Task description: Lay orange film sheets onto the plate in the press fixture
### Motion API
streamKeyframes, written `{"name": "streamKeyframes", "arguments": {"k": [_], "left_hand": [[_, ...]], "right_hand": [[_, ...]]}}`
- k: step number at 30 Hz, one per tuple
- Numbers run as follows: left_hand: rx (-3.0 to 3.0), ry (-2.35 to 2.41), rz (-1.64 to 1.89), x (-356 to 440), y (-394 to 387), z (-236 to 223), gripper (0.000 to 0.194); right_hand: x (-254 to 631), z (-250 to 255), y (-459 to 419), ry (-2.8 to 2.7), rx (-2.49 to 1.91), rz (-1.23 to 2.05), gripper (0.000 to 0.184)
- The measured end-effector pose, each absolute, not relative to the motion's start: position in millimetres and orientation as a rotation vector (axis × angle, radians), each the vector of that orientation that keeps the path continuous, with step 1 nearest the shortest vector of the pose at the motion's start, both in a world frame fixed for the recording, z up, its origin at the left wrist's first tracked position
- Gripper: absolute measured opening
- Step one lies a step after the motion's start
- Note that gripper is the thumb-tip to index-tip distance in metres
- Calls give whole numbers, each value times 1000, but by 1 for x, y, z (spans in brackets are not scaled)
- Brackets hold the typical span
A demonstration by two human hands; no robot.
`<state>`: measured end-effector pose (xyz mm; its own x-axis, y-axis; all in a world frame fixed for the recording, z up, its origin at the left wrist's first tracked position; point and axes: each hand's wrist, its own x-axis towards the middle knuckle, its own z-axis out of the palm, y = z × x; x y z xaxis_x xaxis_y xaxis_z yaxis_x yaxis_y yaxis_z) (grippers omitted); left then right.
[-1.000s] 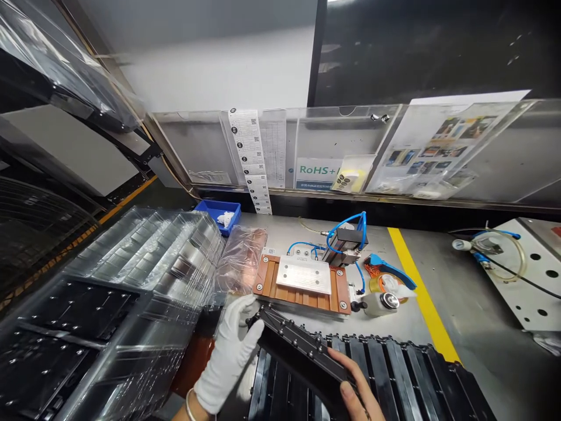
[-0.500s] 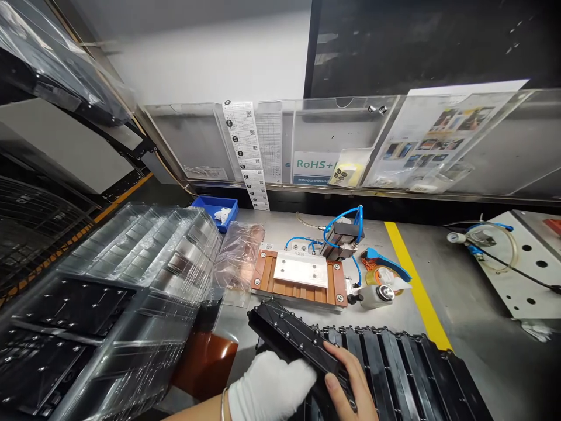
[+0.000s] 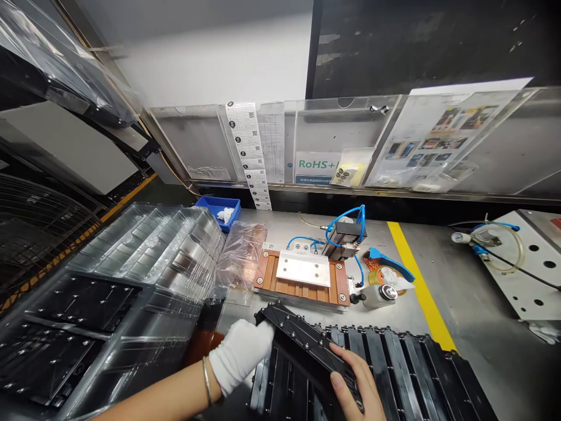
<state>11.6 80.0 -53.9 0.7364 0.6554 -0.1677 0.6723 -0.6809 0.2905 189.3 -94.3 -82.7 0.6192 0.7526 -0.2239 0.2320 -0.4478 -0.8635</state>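
Note:
A long black part (image 3: 302, 345) with small silver studs is raised at a slant above a row of like black parts (image 3: 394, 374) near the bench's front edge. My left hand (image 3: 241, 354), in a white glove, grips its far left end. My right hand (image 3: 355, 386), bare, clasps its near end with the thumb on top. Just beyond the part sits a copper-coloured fixture (image 3: 302, 278) with a pale metal plate on it.
Stacked clear trays (image 3: 144, 275) holding black parts fill the left. A pneumatic block with blue hoses (image 3: 346, 234), a blue tape dispenser (image 3: 388, 269) and a small bottle (image 3: 379, 295) stand behind the fixture. A yellow line (image 3: 418, 286) crosses the bench; a white perforated plate (image 3: 526, 263) lies right.
My left hand slid from the part's far end down under its middle, then back out to the far left end. The part stayed raised in my right hand.

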Motion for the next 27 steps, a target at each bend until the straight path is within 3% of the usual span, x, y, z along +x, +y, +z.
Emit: {"name": "streamKeyframes", "arguments": {"k": [4,8,12,20,24,27], "left_hand": [[2908,714,-335,25,53,-57,20],[3000,442,-317,49,14,-65,5],[2999,347,-319,59,1,-66,7],[2872,911,-769,15,72,-47,31],[2931,840,-773,9,73,-55,23],[2885,801,-562,11,66,-64,22]], "right_hand": [[178,-85,-84,-682,-1934,780,56],[163,-92,-76,-678,-1855,758,54],[159,-95,-75,-651,-1787,811,52],[176,-86,-88,-585,-1828,861,52],[175,-84,-87,-523,-1787,920,53],[171,-82,-85,-467,-1775,938,54]]}}
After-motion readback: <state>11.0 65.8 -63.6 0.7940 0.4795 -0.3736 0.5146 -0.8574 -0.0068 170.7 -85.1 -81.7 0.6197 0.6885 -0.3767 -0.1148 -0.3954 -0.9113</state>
